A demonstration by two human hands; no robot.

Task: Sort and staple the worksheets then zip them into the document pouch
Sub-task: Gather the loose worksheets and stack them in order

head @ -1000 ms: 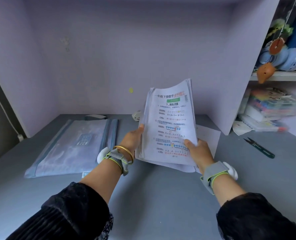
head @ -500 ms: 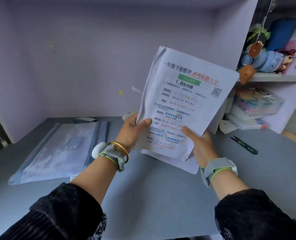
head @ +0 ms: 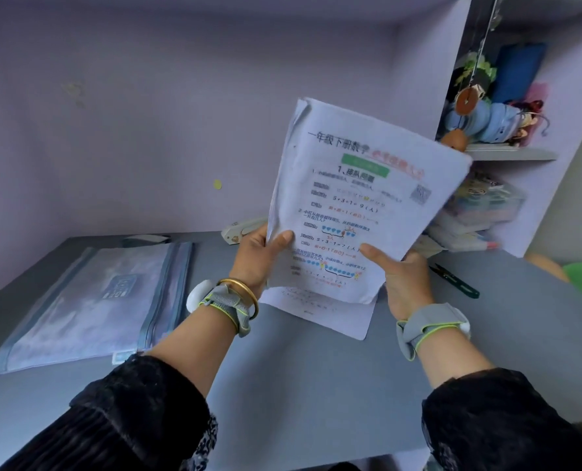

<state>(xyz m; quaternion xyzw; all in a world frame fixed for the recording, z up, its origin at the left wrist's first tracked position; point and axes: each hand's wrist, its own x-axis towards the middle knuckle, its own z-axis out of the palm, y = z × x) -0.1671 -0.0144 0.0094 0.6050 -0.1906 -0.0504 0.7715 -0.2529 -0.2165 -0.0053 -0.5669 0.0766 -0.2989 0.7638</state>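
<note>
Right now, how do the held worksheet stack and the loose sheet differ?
The worksheet stack is held up and tilted, gripped by the left hand and right hand; the loose sheet lies flat on the desk. The worksheet stack shows its front page; the loose sheet is partly hidden behind it. Both are white printed paper.

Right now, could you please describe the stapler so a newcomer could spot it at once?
Follow the grey desk to its back edge at the lilac wall. There, just behind the left hand gripping the worksheets, lies the stapler: a small cream wedge, unlike the flat blue-grey pouch at left or the dark snips at right.
</note>
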